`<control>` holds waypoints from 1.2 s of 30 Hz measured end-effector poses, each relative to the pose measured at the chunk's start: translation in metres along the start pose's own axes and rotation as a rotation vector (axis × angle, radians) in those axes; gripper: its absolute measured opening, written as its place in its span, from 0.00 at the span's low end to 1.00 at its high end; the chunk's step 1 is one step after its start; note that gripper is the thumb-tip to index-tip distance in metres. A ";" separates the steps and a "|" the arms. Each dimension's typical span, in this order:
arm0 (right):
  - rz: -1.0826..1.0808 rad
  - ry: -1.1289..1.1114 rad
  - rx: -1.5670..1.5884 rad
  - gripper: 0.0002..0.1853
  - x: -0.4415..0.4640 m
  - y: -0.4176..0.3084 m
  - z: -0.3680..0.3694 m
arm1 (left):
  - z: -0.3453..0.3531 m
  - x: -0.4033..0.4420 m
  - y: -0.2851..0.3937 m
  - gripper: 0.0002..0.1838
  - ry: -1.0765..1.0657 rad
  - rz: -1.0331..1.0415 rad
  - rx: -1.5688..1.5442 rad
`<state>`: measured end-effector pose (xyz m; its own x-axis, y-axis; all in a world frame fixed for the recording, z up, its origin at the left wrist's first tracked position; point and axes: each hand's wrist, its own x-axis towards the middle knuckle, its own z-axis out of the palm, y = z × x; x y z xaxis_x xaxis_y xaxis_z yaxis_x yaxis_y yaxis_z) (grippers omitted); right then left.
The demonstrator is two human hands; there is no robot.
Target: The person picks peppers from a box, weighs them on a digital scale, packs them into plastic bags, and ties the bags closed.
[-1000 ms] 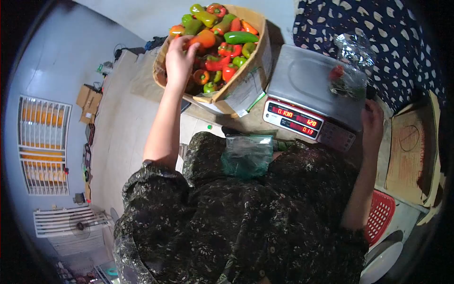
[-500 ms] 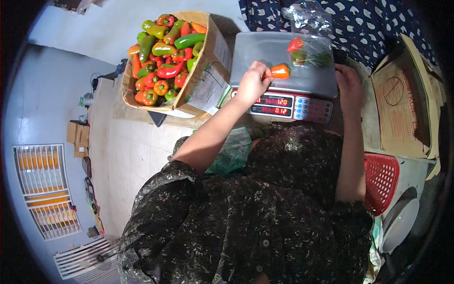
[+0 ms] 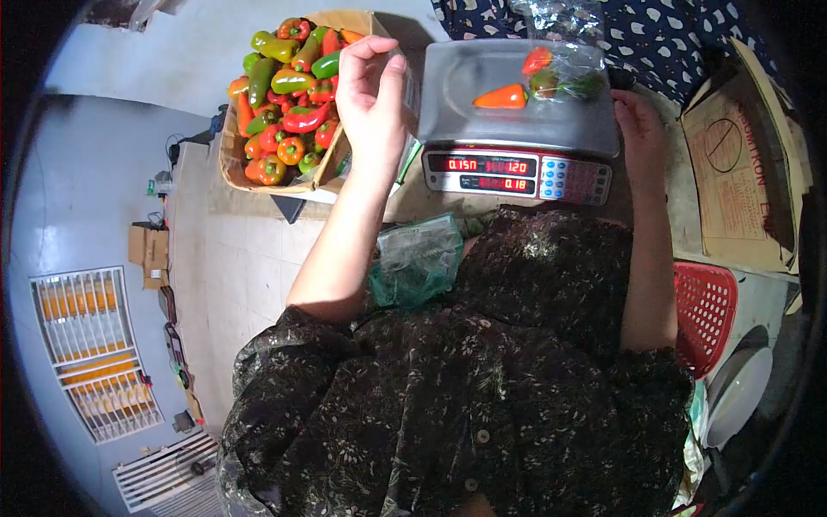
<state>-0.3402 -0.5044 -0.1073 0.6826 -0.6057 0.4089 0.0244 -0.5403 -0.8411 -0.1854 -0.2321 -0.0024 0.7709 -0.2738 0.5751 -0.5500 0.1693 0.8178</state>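
The small, shiny orange pepper (image 3: 501, 96) has left the fingers and now lies on the flat grey metal scale (image 3: 469, 129) with red numbers. The bare left hand (image 3: 372, 90) has moved off to the left of the scale, by the brown cardboard box (image 3: 231, 159) full of red and green peppers (image 3: 291, 122). Its fingers are loosely bent, thumb apart, with nothing seen in them. A see-through plastic bag (image 3: 573, 65) with peppers inside sits on the scale's right side. The right hand (image 3: 637, 121) is just beside the scale's right edge; I can't tell if it grips anything.
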 end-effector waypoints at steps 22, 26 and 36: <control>-0.097 0.179 -0.076 0.10 0.004 -0.012 -0.003 | 0.061 -0.034 -0.093 0.26 -0.643 0.057 0.715; -0.084 0.174 -0.025 0.09 0.003 -0.024 -0.002 | 0.065 -0.043 -0.115 0.29 -0.798 0.004 0.875; -0.439 0.142 -0.311 0.24 0.054 -0.038 0.018 | 0.050 -0.049 -0.108 0.27 -0.752 0.032 0.914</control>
<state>-0.2910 -0.5059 -0.0599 0.5509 -0.3457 0.7596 0.0535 -0.8937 -0.4455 -0.1803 -0.2846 -0.1202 0.5380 -0.8216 0.1886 -0.8265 -0.4700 0.3099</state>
